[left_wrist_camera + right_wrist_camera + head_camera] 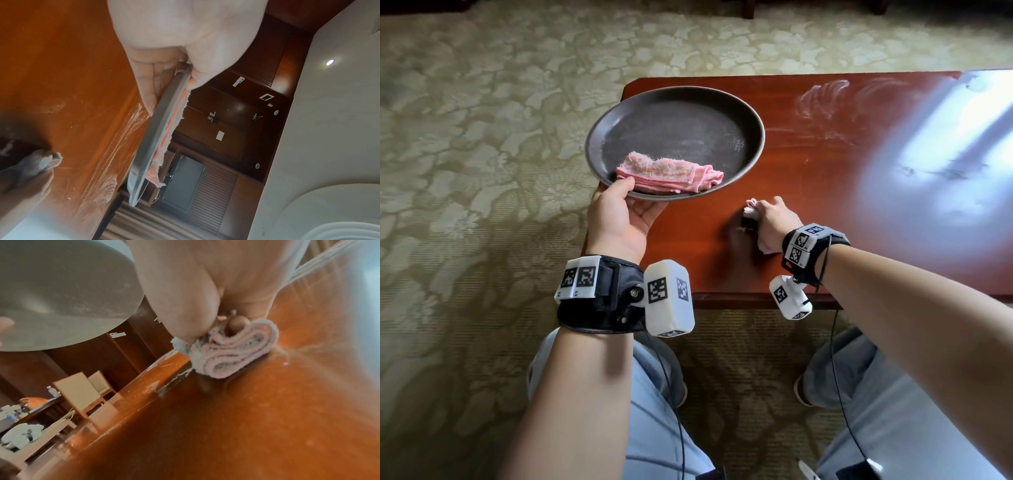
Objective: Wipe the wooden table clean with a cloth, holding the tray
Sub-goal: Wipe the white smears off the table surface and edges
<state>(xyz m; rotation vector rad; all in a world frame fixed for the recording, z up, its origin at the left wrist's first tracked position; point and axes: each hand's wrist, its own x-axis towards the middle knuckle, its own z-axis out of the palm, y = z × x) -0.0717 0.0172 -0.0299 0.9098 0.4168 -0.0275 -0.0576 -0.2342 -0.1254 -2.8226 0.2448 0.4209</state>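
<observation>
Wiping in hand: folded cloth is gripped in right hand at frame centre, pressed on table. Tray is pinched by left hand. Smears at upper right are judged next.

**Background only: carpet, cabinetry, clutter**

Floor: pale green-beige carpet with a floral pattern, all round. Folded pink towel lies on the near side of the dish. Left wrist view: dark wood panelled wall, louvred doors, recessed ceiling light. Right wrist view: two light-backed chairs at a side desk, water bottle, orange bag, white bundle, details too blurred to tell.
</observation>
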